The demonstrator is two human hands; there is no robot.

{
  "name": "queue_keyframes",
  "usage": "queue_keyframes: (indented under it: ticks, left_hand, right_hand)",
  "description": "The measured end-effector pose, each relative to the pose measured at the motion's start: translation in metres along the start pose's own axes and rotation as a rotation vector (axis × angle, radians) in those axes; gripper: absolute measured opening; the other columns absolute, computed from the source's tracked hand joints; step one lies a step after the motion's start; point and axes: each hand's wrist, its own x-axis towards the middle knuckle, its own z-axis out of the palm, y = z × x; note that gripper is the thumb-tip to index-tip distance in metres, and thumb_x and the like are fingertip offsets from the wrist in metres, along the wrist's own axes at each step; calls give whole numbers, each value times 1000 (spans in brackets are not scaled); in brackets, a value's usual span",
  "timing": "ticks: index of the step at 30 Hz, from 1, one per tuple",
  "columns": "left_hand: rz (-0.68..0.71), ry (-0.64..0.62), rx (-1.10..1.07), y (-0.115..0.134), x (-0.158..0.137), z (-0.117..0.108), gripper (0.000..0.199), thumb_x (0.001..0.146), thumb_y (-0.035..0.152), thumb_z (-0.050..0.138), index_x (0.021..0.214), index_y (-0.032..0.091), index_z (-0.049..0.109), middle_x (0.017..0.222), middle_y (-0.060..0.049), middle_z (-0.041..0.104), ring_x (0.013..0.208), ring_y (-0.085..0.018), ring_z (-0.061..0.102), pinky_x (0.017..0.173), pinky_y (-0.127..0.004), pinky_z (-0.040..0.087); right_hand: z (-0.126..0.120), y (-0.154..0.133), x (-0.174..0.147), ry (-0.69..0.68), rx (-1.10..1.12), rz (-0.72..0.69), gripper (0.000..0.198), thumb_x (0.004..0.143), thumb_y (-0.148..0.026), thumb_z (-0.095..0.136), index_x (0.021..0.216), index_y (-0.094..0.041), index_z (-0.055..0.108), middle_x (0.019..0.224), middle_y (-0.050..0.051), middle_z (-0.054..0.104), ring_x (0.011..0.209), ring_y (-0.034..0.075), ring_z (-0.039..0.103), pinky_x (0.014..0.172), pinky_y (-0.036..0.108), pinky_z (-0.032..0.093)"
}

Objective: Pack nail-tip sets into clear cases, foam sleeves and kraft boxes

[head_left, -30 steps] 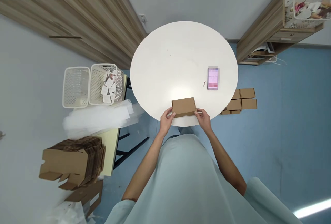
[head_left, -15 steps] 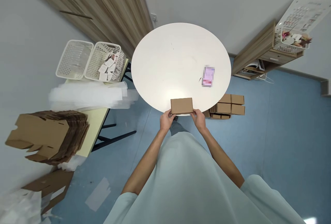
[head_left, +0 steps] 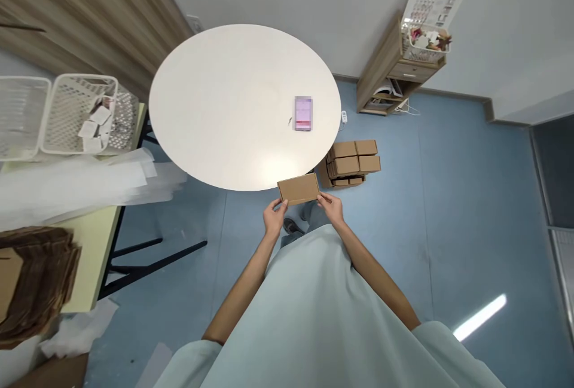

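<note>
A: Counting hours from the small brown box (head_left: 298, 189), what lay leftmost?

B: Between 8 and 9 o'clock, flattened cardboard (head_left: 40, 286) and translucent wrap (head_left: 81, 185) lay along a pale yellow side table (head_left: 92, 256). Toward 10, a white basket (head_left: 67, 116) held paper cards (head_left: 99, 116), its walls probably there to keep loose pieces together.

A: And at mid-frame?

B: A white round table (head_left: 224, 95) stood at 11. The person's left hand (head_left: 274, 217), at 7, pinched the box's near-left corner between thumb and fingers. The box was held at the table's near rim, overlapping it in view; whether they touched could not be told. A blurred purple rectangle (head_left: 303, 114) sat on the tabletop at 12. The right hand (head_left: 332, 208), at 4, pinched the near-right corner; the paired grip likely steadied the box and left its top uncovered.

A: Farther right?

B: Stacked brown boxes (head_left: 354, 161) stood at 2, perhaps grouped to save space. A wooden shelf unit (head_left: 383, 59) stood beyond, between 1 and 2.

A: Edges and room?

B: At 8, a black leg (head_left: 156, 268) jutted out, a possible snag for feet. The round table's rim curved from 9 to 1. Blue floor (head_left: 385, 214) spread between 3 and 5, seemingly the easier side for turning.
</note>
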Motion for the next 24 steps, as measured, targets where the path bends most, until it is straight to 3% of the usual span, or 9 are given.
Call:
queue_keyframes:
  ticks: [6,11,16,19,24]
  left_hand:
    - [-12,-122,2,16,-8,71,51,81,49,87,115,14,75,124,-18,77,116,-31,75,107,-51,61]
    - [-61,-169,11,17,2,156,52,75,49,90,109,14,73,119,-16,78,109,-29,77,107,-51,60]
    - [-122,-208,29,4,12,247,52,74,49,91,106,15,70,115,-15,77,106,-28,77,102,-51,62]
    - [-170,-198,31,-5,18,290,45,76,44,89,105,16,69,116,-14,77,107,-26,77,103,-50,61]
    - [-189,-138,108,-21,35,335,36,83,40,81,107,17,69,117,-14,76,114,-25,74,104,-46,60]
  right_hand:
    - [-75,-3,8,124,114,-1,65,62,-71,89,98,-18,76,102,12,82,102,31,78,101,52,63]
    - [-146,-8,34,162,177,62,61,63,-67,90,96,-18,76,102,12,82,102,30,78,103,51,61]
    - [-223,-14,83,203,138,107,62,62,-68,89,96,-17,76,102,13,82,102,30,78,103,51,61]
    - [-259,-16,119,180,85,110,58,64,-66,88,95,-18,76,103,13,82,102,30,78,104,52,60]
    - [-286,-16,183,119,-39,118,52,69,-64,83,95,-19,77,104,12,82,106,31,77,101,49,61]
